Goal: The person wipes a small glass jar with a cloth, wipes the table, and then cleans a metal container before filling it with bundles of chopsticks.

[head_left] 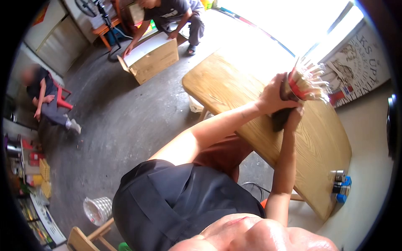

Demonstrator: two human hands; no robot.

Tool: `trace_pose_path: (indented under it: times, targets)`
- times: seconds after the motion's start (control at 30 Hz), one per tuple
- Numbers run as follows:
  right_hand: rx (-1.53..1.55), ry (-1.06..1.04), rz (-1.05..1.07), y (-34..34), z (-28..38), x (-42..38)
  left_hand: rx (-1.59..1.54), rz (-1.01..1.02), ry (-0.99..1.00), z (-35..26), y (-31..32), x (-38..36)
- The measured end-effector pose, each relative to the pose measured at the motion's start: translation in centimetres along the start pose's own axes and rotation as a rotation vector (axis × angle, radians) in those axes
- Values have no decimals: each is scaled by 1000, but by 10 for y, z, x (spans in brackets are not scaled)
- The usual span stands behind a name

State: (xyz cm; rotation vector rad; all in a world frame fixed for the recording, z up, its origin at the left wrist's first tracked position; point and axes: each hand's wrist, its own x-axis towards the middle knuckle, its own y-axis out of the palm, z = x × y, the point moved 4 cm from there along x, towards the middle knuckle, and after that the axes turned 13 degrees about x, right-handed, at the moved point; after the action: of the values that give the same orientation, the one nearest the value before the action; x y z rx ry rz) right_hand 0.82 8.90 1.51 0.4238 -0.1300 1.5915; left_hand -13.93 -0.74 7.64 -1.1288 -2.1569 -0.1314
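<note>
Above the wooden table (226, 79), my left hand (271, 95) is wrapped around a dark, cup-like holder (288, 90). The holder is tilted to the right, with a red band near its mouth. A thick bunch of thin white sticks (309, 79), perhaps wrapped chopsticks, fans out of it. My right hand (295, 119) is closed just below, with its fingertips by the holder's lower side. It grips a dark, cloth-like thing (279, 120) whose exact kind is blurred.
Small jars (338, 175) and a blue item (346, 190) stand at the table's right edge by the wall. Beyond the table, a crouching person handles a cardboard box (157, 62). Another person sits at the left. A wastebasket (97, 210) and wooden chair (86, 239) are lower left.
</note>
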Motion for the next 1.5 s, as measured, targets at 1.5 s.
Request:
trace_pose_path:
  times: [1.5]
  targets:
    - [91,45,126,10,11,-3,7,-22,28,-1,-4,-3]
